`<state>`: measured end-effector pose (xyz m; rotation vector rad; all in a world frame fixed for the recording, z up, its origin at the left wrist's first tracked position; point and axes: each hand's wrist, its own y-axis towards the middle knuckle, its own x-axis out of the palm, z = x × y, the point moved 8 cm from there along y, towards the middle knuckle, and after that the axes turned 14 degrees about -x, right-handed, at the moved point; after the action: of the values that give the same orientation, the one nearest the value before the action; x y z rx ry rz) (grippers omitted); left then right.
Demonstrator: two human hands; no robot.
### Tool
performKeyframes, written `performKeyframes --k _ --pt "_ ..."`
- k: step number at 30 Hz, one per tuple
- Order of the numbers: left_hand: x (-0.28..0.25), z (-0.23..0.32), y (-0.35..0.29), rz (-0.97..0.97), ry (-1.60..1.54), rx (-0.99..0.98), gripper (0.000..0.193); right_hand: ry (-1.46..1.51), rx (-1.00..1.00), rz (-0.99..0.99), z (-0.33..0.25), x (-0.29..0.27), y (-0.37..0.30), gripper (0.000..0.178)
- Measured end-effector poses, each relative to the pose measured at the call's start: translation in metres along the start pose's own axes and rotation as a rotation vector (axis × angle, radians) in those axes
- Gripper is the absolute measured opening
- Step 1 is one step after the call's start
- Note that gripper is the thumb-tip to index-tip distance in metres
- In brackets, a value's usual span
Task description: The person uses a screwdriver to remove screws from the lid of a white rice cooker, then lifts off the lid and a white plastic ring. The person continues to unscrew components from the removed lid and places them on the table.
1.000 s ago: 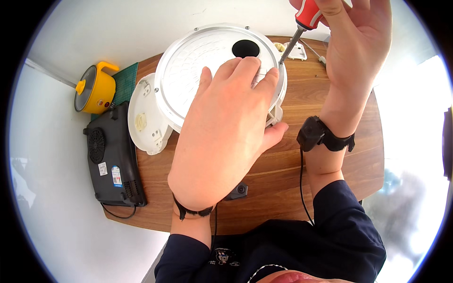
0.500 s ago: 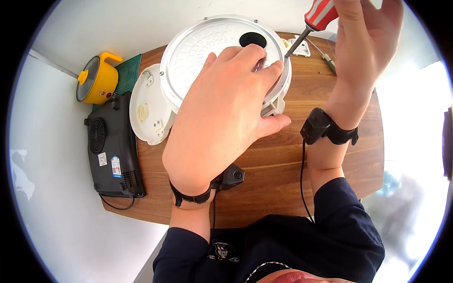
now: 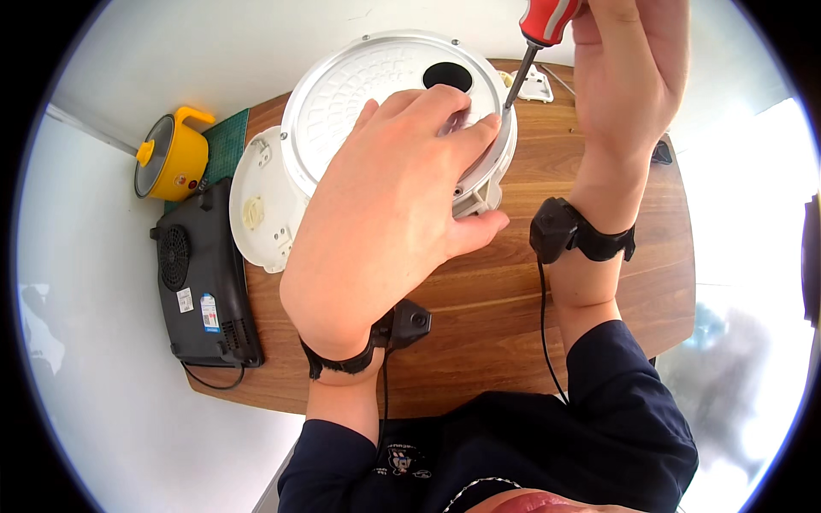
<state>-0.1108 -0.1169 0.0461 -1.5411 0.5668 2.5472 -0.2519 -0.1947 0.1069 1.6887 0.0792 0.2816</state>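
Note:
My left hand [image 3: 376, 205] lies palm down across a round white appliance part [image 3: 338, 107] with a silver rim. Its fingers are spread, with the thumb stretched out over the near right edge. The part has an embossed pattern, a dark round hole [image 3: 447, 79] and small screws around the rim. At the top right, my right hand [image 3: 629, 77] grips a screwdriver [image 3: 547, 19] by its red and grey handle. The steel shaft slants down, and its tip meets the right side of the rim close to my left fingertips. Some of my right fingers are cut off by the picture's edge.
Left of the round part lies a white plastic cover [image 3: 256, 224]. Farther left are an upturned black appliance [image 3: 209, 282] with a vent, a yellow pot [image 3: 184, 154] and a green mat [image 3: 227, 137]. A small white piece [image 3: 536, 85] sits behind on the wooden table [image 3: 479, 333].
The round part, my left hand, right hand and screwdriver all appear shifted slightly left in view. The screwdriver stands a little steeper, its tip still at the rim.

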Motion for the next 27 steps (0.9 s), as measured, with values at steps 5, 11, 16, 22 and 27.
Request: performKeyframes --k 5,11,16,22,27 --pt "-0.001 -0.003 -0.001 0.007 -0.013 -0.01 0.059 -0.028 0.173 0.037 -0.001 0.009 -0.003 0.075" --pt "0.0 0.001 0.001 -0.002 -0.013 0.001 0.06 0.192 0.21 0.024 0.008 0.001 -0.01 0.067" --pt "-0.002 0.002 0.0 -0.018 -0.01 -0.028 0.06 0.114 0.447 -0.014 0.003 0.011 -0.009 0.069" --pt "-0.001 0.004 0.003 -0.05 -0.011 -0.031 0.061 0.36 0.553 0.073 -0.002 0.012 -0.012 0.063" --pt "-0.003 0.005 -0.001 -0.009 -0.06 -0.033 0.055 0.247 0.55 0.039 0.015 0.01 -0.015 0.066"
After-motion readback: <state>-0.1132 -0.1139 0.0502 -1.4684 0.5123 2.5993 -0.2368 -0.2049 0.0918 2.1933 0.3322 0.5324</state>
